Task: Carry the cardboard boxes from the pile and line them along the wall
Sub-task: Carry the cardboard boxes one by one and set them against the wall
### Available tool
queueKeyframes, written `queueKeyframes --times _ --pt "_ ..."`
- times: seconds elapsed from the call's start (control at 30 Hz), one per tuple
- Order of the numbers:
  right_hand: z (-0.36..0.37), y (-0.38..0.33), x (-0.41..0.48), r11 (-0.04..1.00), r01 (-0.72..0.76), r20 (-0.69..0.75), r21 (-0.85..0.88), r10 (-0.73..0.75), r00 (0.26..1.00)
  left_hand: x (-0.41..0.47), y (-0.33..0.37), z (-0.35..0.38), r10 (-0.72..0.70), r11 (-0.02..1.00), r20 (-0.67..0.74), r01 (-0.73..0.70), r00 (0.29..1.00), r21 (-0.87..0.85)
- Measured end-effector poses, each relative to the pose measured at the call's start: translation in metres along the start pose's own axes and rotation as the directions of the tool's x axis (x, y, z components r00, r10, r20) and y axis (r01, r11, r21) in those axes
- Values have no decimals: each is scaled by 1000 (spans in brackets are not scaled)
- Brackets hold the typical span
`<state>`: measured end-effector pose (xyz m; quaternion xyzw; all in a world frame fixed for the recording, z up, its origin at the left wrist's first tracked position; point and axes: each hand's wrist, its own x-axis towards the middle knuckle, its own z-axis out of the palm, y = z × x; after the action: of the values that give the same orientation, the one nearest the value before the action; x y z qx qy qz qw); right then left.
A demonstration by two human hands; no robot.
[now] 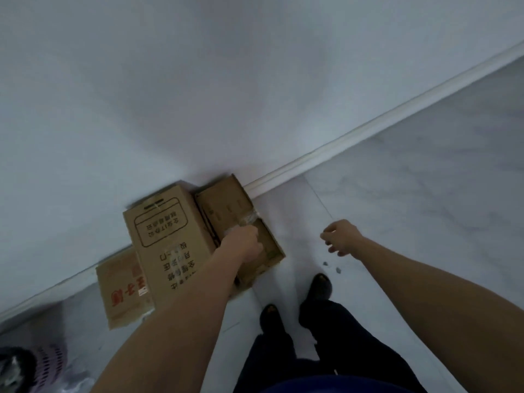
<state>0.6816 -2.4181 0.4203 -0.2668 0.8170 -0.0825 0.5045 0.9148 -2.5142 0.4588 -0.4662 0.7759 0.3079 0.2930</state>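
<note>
Low taped box (229, 205) stands at the wall (198, 95), at the right end of a row w/ the tall box (167, 239) and the red-print box (122, 296). It lies ahead, a bit left of the person, w/ its long axis running from the wall out toward the shoes (320, 285). L hand (243, 242) is on its top, so it is the nearer one. Grip or only press, I cannot tell, as the fingers are blurred. R hand (341, 236) hangs apart, loosely curled, holding nothing. The forearm hides the box's near-left part. The pile is not in view.
</note>
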Motion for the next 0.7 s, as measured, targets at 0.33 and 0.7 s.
queueKeyframes --times 0.33,0.7 --pt "-143 187 -95 931 -86 -298 356 201 933 -6 223 -19 273 928 -24 -256 962 271" --pt "-274 469 -178 740 -223 -341 635 527 779 -27 549 81 537 742 148 -548 830 387"
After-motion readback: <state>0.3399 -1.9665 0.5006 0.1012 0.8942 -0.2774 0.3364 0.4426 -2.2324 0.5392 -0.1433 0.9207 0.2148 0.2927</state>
